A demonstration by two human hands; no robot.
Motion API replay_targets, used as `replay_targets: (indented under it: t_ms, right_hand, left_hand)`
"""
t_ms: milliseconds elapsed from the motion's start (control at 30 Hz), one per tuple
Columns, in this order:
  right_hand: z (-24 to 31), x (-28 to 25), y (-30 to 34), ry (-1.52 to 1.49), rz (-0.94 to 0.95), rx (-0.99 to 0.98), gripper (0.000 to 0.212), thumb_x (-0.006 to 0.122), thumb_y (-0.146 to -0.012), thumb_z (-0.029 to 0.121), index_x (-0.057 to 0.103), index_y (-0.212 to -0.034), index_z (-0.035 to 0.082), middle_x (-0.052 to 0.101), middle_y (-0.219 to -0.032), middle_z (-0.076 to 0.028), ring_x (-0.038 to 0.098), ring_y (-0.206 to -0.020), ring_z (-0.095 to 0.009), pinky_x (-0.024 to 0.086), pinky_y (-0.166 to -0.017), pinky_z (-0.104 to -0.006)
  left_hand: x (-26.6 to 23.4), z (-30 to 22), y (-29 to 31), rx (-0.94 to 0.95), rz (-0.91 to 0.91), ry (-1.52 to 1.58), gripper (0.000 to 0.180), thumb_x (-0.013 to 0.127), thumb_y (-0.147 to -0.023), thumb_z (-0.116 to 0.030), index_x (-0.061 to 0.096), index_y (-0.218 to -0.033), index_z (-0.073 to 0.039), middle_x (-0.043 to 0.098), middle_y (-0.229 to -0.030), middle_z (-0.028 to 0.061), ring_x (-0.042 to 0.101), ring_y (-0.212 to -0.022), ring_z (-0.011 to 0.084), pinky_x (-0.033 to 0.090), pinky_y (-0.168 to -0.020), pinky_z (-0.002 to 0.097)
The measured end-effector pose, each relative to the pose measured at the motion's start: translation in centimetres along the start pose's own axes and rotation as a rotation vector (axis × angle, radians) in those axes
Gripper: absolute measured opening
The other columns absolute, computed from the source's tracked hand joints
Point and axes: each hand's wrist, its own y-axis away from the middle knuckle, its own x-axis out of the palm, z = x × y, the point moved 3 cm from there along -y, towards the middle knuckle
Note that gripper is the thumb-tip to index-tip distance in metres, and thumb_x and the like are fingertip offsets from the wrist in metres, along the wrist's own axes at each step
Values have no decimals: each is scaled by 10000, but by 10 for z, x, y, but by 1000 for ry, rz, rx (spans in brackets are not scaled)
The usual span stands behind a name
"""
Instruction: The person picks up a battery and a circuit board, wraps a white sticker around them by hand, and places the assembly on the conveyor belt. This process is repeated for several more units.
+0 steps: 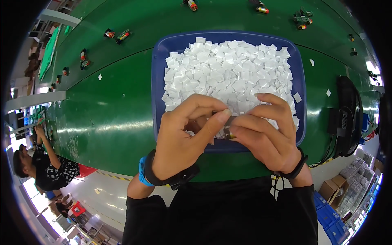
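Both my hands meet over the near side of a blue plastic tray (301, 81). A deep heap of small white square pieces (228, 69) fills the tray. My left hand (177, 134) is closed in a pinch, its thumb and index tips together. My right hand (267, 134) has thumb and index closed just beside them. Between the fingertips shows a small part (227, 132), dark and partly shiny; its kind is mostly hidden by the fingers. Which hand bears it I cannot tell.
Small circuit boards with orange-red cylinders (122, 36) lie on the green table (106, 110), more along its far side (303, 18). A black mesh-backed object (349, 116) with cables stands at the right. At far left, another person (49, 167) works at the line.
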Motion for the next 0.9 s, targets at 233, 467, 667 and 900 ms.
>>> replay_targets:
  t_ms: [233,467,667,900]
  right_hand:
    - [1,-8,1,-25,-93,70,278,846,-681,39,725,-928,84,739,-992,-9,619,-932,-218,552,-878,-466]
    - [-1,-12,-2,-26,-58,68,212,841,-691,35,745,-875,81,744,-965,-5,629,-946,-226,555,-872,-454]
    - [1,-10,-3,-8,-41,77,161,838,-670,23,750,-799,64,742,-959,3,626,-966,-239,559,-842,-439]
    - [-4,-10,-2,-31,-26,145,233,840,-625,14,773,-836,85,733,-939,5,613,-974,-256,541,-786,-388]
  left_hand:
    - [-1,-3,-3,-76,203,423,263,527,-1023,-113,561,-1241,31,678,-928,95,628,-674,93,519,-518,209]
    - [4,1,-3,-116,192,383,286,514,-962,5,563,-1242,28,662,-1007,96,640,-748,105,546,-561,222]
    - [3,5,-1,10,156,47,345,566,-883,76,583,-1222,15,668,-1030,93,642,-777,108,546,-610,212]
    - [5,-3,-1,56,190,-12,359,668,-854,74,582,-1199,27,687,-1057,126,661,-828,132,565,-656,237]
